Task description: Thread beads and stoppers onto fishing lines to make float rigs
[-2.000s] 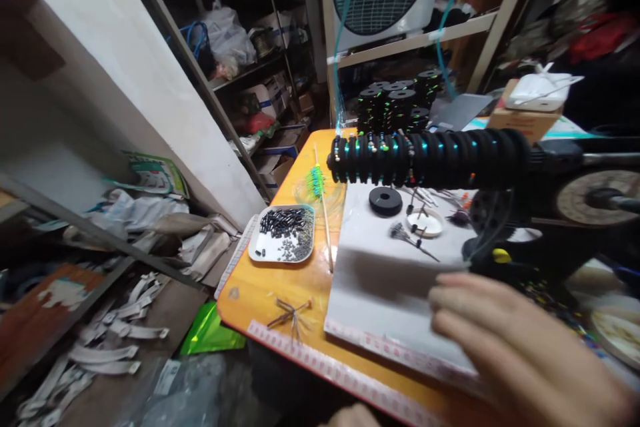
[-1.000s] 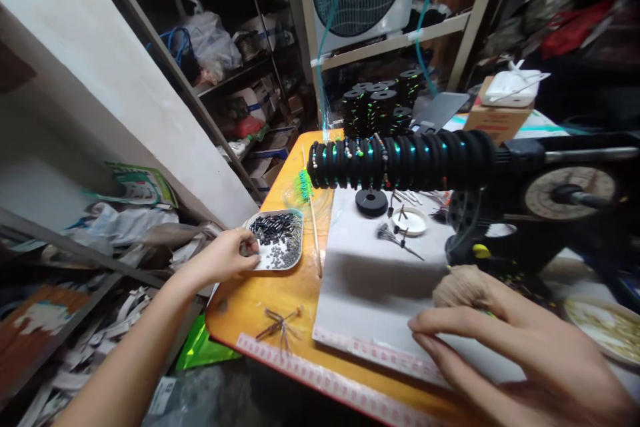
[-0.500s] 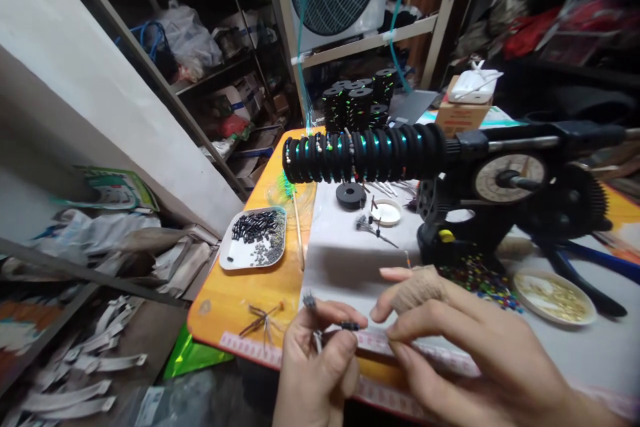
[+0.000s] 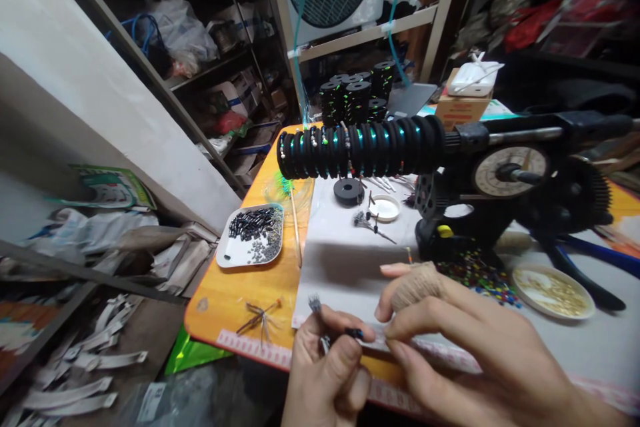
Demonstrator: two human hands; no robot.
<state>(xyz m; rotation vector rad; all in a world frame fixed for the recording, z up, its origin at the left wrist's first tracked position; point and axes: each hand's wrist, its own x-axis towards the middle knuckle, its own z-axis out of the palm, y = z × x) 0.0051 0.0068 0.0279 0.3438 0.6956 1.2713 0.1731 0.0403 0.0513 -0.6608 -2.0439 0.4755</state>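
Between thumb and forefinger, my left hand (image 4: pixel 327 370) pinches a small black tube-shaped piece (image 4: pixel 354 333). A bundle of thin grey strands (image 4: pixel 315 304) also sticks up from that hand. Close on its right is my right hand (image 4: pixel 465 340), a wrap of tan tape (image 4: pixel 417 287) round one finger. Its thumb and forefinger are pressed together; whatever thin thing they grip is too fine to make out. On the left of the table a white tray (image 4: pixel 223 245) holds black tube pieces (image 4: pixel 254 222) and small grey bits (image 4: pixel 260 252).
A winding machine (image 4: pixel 505 173) with a dial reaches across the table, its black ringed roller (image 4: pixel 360 147) carrying beaded strands. Coloured beads (image 4: pixel 475 273), a dish of gold bits (image 4: pixel 555 290) and blue-handled pliers (image 4: pixel 580 273) lie on the right. Black spools (image 4: pixel 357 90) stand behind.
My left hand has shifted slightly to the right, nearer my right hand, with the black piece still pinched. My right hand stays almost in place. The camera view has moved a little.
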